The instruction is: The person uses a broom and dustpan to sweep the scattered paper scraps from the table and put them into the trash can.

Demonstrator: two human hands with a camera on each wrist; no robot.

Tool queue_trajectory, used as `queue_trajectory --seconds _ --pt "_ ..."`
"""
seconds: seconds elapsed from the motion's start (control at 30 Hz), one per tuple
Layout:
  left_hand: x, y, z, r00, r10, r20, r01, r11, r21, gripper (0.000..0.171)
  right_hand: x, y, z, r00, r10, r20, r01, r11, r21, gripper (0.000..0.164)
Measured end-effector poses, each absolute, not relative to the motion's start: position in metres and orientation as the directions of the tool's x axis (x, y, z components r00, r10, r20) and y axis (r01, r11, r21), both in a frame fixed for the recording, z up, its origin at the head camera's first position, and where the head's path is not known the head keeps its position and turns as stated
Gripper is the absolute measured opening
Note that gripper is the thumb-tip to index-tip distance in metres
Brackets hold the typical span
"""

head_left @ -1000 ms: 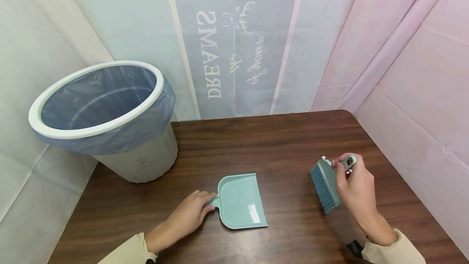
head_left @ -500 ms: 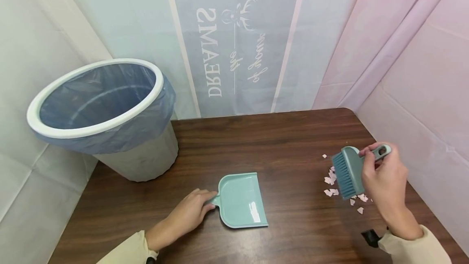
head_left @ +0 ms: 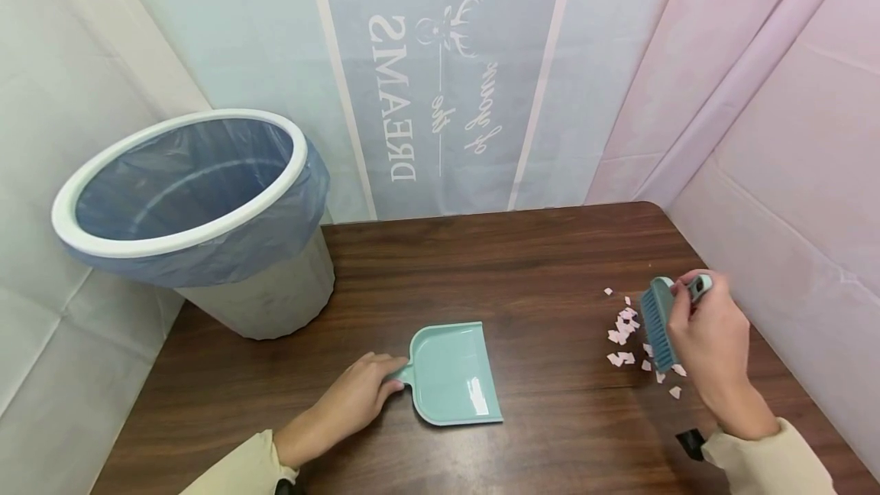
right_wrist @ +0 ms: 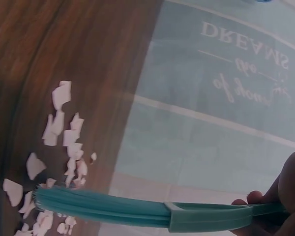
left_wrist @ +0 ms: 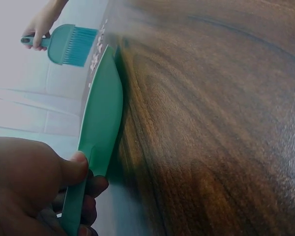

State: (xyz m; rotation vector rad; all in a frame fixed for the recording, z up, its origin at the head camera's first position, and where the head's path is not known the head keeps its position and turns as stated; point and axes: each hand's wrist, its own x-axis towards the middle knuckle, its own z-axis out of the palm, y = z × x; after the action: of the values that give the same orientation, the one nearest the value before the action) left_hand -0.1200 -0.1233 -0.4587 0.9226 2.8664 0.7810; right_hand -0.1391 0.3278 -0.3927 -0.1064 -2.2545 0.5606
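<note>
My left hand grips the short handle of a mint-green dustpan, which lies on the table with its straight lip facing right. In the left wrist view the thumb presses on top of the dustpan handle and the fingers curl beneath. On the right, my right hand holds a teal hand brush by its handle, bristles pointing left. Scraps of white paper lie scattered left of and around the brush. In the right wrist view the bristle tips are among the scraps; some are hidden behind the brush.
A pale waste bin with a white rim and blue liner stands at the back left of the dark wood table. Printed cloth hangs behind the table, and pale cloth walls close off both sides.
The brush has moved right from over the scraps, uncovering them, then slightly back left over the last half second. My left hand and the dustpan have stayed in place.
</note>
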Motion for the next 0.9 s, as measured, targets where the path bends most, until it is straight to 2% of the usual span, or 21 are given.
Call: queue_trajectory --seconds 0.2,0.9 --pt "-0.120 -0.122 -0.459 -0.827 0.551 0.115 0.533 0.701 0.474 0.035 -0.144 0.329 -0.404 -0.707 0.221 0.672 -0.100 0.909 -0.404 0.016" --pt "-0.119 -0.121 -0.459 -0.832 0.550 0.076 0.511 0.703 0.495 0.037 -0.166 0.317 -0.417 -0.686 0.182 0.704 -0.165 0.904 -0.395 0.017"
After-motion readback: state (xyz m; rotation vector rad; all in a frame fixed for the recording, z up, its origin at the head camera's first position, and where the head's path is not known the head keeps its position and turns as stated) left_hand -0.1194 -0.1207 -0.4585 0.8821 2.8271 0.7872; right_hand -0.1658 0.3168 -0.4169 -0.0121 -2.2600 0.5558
